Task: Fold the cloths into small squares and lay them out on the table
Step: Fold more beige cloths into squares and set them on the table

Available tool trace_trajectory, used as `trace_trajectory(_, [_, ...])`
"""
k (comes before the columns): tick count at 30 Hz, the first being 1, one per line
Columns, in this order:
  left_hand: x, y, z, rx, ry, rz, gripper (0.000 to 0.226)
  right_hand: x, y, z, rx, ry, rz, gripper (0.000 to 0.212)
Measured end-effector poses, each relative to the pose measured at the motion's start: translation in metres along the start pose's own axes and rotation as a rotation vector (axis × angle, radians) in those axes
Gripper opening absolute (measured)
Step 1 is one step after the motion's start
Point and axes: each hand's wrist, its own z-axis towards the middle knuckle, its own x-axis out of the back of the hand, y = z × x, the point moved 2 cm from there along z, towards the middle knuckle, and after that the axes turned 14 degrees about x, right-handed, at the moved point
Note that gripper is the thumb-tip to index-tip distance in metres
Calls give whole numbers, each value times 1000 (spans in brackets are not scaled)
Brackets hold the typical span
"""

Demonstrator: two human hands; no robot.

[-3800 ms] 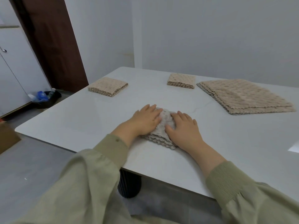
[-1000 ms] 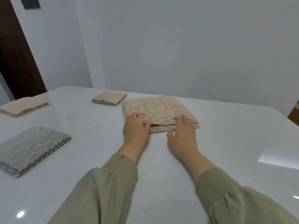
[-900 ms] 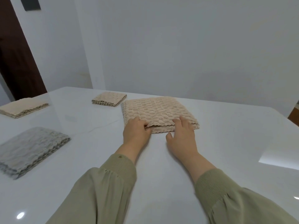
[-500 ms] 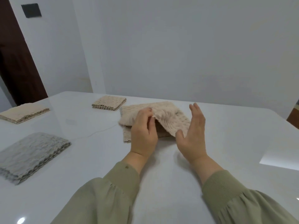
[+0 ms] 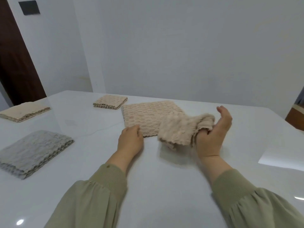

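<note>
A stack of unfolded beige cloths (image 5: pixel 148 115) lies flat in the middle of the white table (image 5: pixel 164 178). My right hand (image 5: pixel 212 137) grips one beige cloth (image 5: pixel 181 129), pulled off the stack to the right and bunched, hanging just above the table. My left hand (image 5: pixel 130 142) rests on the table with its curled fingers at the stack's near left corner. Three folded squares lie on the table: a grey one (image 5: pixel 32 152) at the near left, a beige one (image 5: pixel 23 111) at the far left, and another beige one (image 5: pixel 110 102) behind the stack.
A white wall stands behind the table's far edge. A dark brown door (image 5: pixel 16 63) is at the far left and a brown piece of furniture (image 5: pixel 296 119) at the right edge. A bright patch of light (image 5: pixel 283 158) falls on the table at the right.
My right hand has taken the top cloth and drawn it to the right off the stack. My left hand has let go of it and dropped to the stack's near corner.
</note>
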Motion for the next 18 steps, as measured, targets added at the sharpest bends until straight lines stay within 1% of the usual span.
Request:
trace_trajectory(1, [-2, 0, 1, -29, -23, 118, 34, -3, -3, -2, 42, -140, -26, 59])
trace_trajectory(2, [-3, 0, 2, -58, -30, 194, 31, -9, -5, -7, 56, -347, -62, 66])
trace_trajectory(4, [0, 1, 4, -82, -37, 243, 35, -26, -4, -21, 8, -846, -232, 78])
trace_trajectory(5, [2, 0, 6, -80, -37, 249, 38, -33, -1, -28, -7, -1046, -336, 75])
trace_trajectory(6, [5, -1, 9, -80, -32, 250, 37, -37, 3, -33, -8, -1176, -422, 66])
trace_trajectory(7, [7, -2, 12, -81, -21, 249, 34, -39, 6, -33, 4, -1225, -484, 53])
trace_trajectory(9, [11, -4, 17, -88, 13, 231, 25, -36, 9, -24, 37, -1136, -538, 24])
trace_trajectory(10, [12, -5, 18, -88, 37, 224, 22, -33, 10, -20, 37, -1089, -554, 14])
trace_trajectory(12, [16, -6, 18, -48, 100, 253, 20, -29, 14, -16, -3, -1038, -604, 6])
trace_trajectory(14, [24, -7, 14, 65, 168, 343, 20, -25, 17, -14, -9, -961, -698, 11])
trace_trajectory(15, [30, -8, 12, 115, 211, 367, 20, -22, 17, -12, 5, -905, -697, 16])
trace_trajectory(16, [37, -10, 11, 146, 266, 360, 22, -21, 15, -12, 11, -855, -613, 22])
trace_trajectory(17, [43, -11, 9, 139, 337, 326, 27, -20, 13, -12, -10, -822, -433, 27])
trace_trajectory(18, [47, -12, 8, 91, 408, 260, 34, -21, 7, -14, -57, -823, -212, 32])
